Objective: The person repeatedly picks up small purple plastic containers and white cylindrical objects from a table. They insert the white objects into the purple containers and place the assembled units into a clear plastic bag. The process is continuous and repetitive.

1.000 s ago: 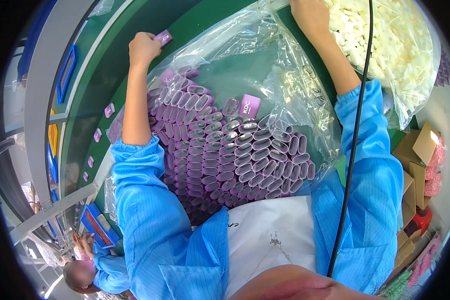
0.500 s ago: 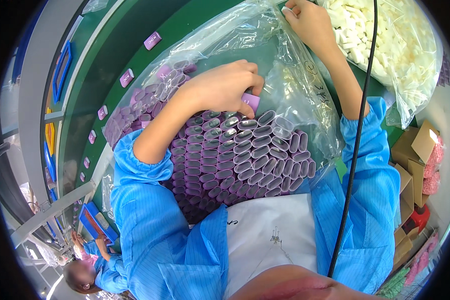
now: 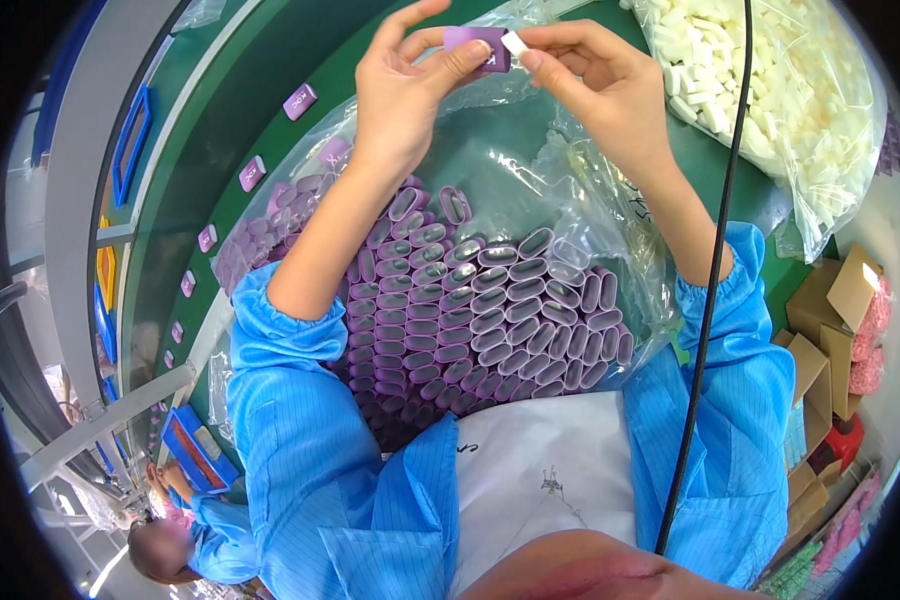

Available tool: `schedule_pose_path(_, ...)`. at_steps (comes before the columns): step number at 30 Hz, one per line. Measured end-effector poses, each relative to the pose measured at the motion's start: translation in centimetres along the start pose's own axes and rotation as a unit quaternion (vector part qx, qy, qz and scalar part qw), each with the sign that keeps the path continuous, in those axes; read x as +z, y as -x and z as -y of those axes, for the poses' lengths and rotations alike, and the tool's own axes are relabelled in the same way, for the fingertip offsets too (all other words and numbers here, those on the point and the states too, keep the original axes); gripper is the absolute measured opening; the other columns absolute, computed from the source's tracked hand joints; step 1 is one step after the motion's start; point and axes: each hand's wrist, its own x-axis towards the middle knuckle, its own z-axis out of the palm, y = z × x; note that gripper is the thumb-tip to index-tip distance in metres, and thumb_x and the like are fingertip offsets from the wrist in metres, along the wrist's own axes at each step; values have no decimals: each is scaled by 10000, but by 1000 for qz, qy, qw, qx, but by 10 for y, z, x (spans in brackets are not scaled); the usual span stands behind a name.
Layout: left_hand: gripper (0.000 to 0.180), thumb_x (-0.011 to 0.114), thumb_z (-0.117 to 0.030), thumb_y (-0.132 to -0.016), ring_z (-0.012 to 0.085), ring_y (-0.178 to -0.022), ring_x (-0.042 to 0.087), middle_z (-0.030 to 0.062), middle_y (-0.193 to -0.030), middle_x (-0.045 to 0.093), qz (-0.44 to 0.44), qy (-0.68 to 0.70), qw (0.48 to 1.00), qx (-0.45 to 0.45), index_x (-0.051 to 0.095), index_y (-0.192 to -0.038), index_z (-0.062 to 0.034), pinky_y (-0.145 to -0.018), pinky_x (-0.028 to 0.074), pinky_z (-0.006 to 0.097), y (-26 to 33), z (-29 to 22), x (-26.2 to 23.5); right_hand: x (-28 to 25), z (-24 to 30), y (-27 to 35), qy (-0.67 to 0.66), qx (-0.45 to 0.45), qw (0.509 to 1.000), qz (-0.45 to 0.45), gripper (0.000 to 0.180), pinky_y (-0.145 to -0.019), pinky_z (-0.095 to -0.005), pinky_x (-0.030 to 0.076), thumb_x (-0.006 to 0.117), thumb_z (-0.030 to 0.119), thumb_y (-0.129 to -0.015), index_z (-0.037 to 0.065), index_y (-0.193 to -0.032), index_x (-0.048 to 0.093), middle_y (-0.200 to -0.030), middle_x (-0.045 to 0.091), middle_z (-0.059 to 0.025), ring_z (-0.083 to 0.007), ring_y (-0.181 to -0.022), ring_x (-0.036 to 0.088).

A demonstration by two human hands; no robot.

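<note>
Up at the far side, my left hand (image 3: 402,95) pinches a purple oval sleeve (image 3: 498,50) between thumb and fingers. My right hand (image 3: 608,92) grips a small white block (image 3: 514,43) and brings it up to the sleeve's right end; whether the two touch, I cannot tell. Below my hands, many purple oval sleeves (image 3: 432,310) stand packed in rows with their open ends up. A clear plastic bag (image 3: 570,170) lies around and behind them, with more sleeves under it at the left.
At the far right sits a clear bag of white blocks (image 3: 710,85). A spaced row of purple pieces (image 3: 299,101) lies along the green belt at left. A black cable (image 3: 715,270) hangs in front of my right arm. Cardboard boxes (image 3: 820,310) stand at right; another person (image 3: 215,535) works lower left.
My left hand has lifted a sleeve away from the packed rows to the far side. My right hand has come left and nearer with the white block. Pieces on the belt have shifted slightly nearer.
</note>
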Motion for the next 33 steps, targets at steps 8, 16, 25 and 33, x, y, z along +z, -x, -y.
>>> schedule_pose_path(8,273,734,-35,-838,192,-976,660,129,-1058,661,6,63,998,4,629,-1074,53,-877,569,326,11,4,12,4,-8,4,47,-15,998,-26,132,-701,-229,517,709,51,-835,-15,-950,713,-891,710,-60,-108,-769,665)
schedule_pose_path(16,257,724,12,-828,154,-952,641,105,-1030,678,26,-103,994,1,647,-1073,35,-861,530,293,10,1,9,-9,-10,-1,57,-80,994,44,149,-802,-264,527,644,-39,-881,-58,-1025,679,-1044,635,-100,-163,-928,640)
schedule_pose_path(25,261,731,-23,-837,155,-953,643,111,-1034,681,60,-107,992,8,646,-1077,39,-870,519,297,9,-4,7,-6,-12,3,24,-101,995,2,113,-727,-262,538,701,-7,-828,-11,-939,716,-932,687,-94,-146,-827,661)
schedule_pose_path(33,239,768,-29,-799,134,-884,655,90,-967,701,17,-53,998,5,683,-1018,14,-821,531,265,7,3,6,-3,-16,7,76,-136,988,-9,86,-746,-274,528,710,13,-826,-5,-910,710,-958,687,-94,-166,-864,654)
